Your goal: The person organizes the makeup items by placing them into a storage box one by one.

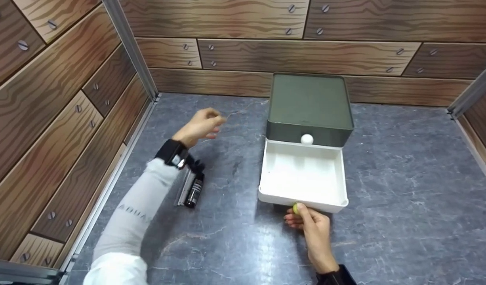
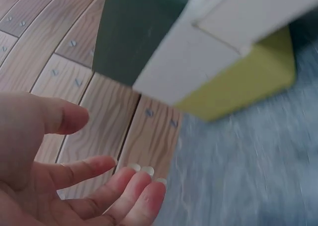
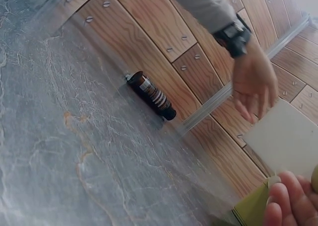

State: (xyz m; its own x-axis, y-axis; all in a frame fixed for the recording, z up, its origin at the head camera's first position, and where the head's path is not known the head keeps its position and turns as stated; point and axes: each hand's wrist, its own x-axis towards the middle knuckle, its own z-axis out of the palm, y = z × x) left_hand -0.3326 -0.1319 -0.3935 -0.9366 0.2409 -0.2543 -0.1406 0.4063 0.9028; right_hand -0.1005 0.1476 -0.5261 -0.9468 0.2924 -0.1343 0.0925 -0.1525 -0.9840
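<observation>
Right hand has the yellow-green knob pinched between thumb and curled fingers, at the front of the white drawer; my read: roughly mid-front, so the load should run straight along the slide. That drawer sits slid out of the drawer unit, which stands on the grey desk near the back wall, front facing the person, presumably for direct reach. Left hand hangs well apart from the unit, fingers loosely bent and spread, holding nothing; probably just out of the drawer's path. Black bottle lies on its side near the left forearm, beside a grey strip I can't identify; likely off to one side to leave room in front. Looks: dark green box, round white knob on the upper front, drawer plain white with thin walls. Left wrist view, though blurred, shows a yellow-green section under the white.
</observation>
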